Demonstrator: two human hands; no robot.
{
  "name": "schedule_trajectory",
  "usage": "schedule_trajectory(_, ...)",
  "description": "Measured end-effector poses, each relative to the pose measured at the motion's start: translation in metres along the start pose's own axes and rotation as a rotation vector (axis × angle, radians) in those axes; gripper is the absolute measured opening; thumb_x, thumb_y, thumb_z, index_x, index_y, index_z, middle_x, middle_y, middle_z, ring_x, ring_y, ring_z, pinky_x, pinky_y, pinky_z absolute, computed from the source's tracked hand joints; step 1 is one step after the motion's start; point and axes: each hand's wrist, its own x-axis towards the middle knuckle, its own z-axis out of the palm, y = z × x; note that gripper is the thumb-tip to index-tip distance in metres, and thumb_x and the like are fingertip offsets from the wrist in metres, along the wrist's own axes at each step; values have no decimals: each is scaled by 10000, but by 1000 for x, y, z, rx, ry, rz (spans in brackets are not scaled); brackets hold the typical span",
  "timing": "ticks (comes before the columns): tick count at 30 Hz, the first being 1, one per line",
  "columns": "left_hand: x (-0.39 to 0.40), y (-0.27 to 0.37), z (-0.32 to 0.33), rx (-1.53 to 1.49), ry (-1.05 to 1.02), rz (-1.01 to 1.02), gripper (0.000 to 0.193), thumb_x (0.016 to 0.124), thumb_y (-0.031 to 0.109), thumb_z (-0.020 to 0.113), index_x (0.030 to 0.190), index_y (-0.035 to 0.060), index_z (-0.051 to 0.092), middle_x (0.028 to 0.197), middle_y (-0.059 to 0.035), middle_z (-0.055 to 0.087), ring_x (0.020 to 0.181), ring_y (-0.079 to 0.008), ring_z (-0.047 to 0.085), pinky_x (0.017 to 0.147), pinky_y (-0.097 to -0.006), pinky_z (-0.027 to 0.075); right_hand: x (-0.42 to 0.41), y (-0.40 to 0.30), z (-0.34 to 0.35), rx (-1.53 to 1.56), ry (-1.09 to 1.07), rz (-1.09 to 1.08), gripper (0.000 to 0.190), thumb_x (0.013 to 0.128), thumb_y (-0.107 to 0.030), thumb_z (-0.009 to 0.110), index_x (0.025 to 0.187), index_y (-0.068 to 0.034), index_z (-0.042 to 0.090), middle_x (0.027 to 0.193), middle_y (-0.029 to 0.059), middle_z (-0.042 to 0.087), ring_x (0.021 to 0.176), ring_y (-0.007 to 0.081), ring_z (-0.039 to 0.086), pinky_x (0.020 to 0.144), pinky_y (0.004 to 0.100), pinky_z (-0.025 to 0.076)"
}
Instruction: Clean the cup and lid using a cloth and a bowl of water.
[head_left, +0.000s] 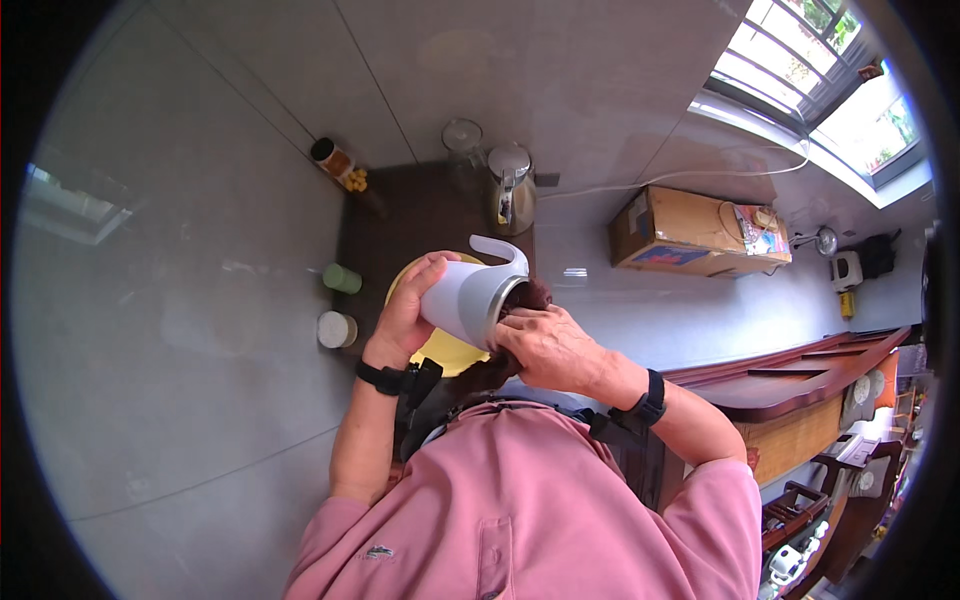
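Note:
A white insulated jug (457, 300) with a curved handle and a metal rim is tilted on its side, its mouth facing right. My left hand (405, 307) grips the jug near its base end. At the mouth, my right hand (551, 345) holds a dark brown cloth (536, 292), bunched against the rim and partly inside the opening. More of the cloth hangs below the right hand. How far the fingers reach into the jug is hidden. Beneath the jug, a yellow basin (446, 356) shows in part.
A dark brown tabletop (420, 217) lies behind the basin. On it stand a metal electric kettle (511, 195), a clear glass vessel (463, 146), a brown-labelled jar (331, 157), a green canister (342, 278) and a white-lidded jar (337, 330). A cardboard box (690, 225) sits to the right.

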Motion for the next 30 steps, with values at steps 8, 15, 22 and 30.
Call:
schedule_trajectory(8,-12,-34,23,-156,-114,411,753,931,479,620,1541,148,329,1425,-49,504,1336,-229,467,1132,-434,350,11,-9,-3,437,217,159,365,690,78,624,1045,10,571,828,180,637,826,366,673,721,433,516)
schedule_trajectory(15,-12,-19,7,-191,69,99,612,980,527,489,1399,81,504,1328,-91,587,1229,-261,570,1042,-450,457,0,8,-21,-432,140,-188,209,738,-56,671,931,-52,592,848,77,629,908,279,649,764,421,523)
schedule_trajectory(22,-17,-17,-1,-331,124,-150,628,987,592,443,1367,99,530,1322,-112,600,1206,-283,603,947,-466,562,-15,-5,-66,738,553,271,471,792,192,564,1225,9,593,1069,94,705,910,138,696,742,293,567)
schedule_trajectory(30,-16,-13,19,-320,26,-151,605,996,585,413,1325,103,572,1265,-85,647,1183,-252,618,996,-438,521,4,24,-37,-472,108,-219,503,691,-196,704,1166,-64,607,1064,59,632,1058,254,566,869,358,473)
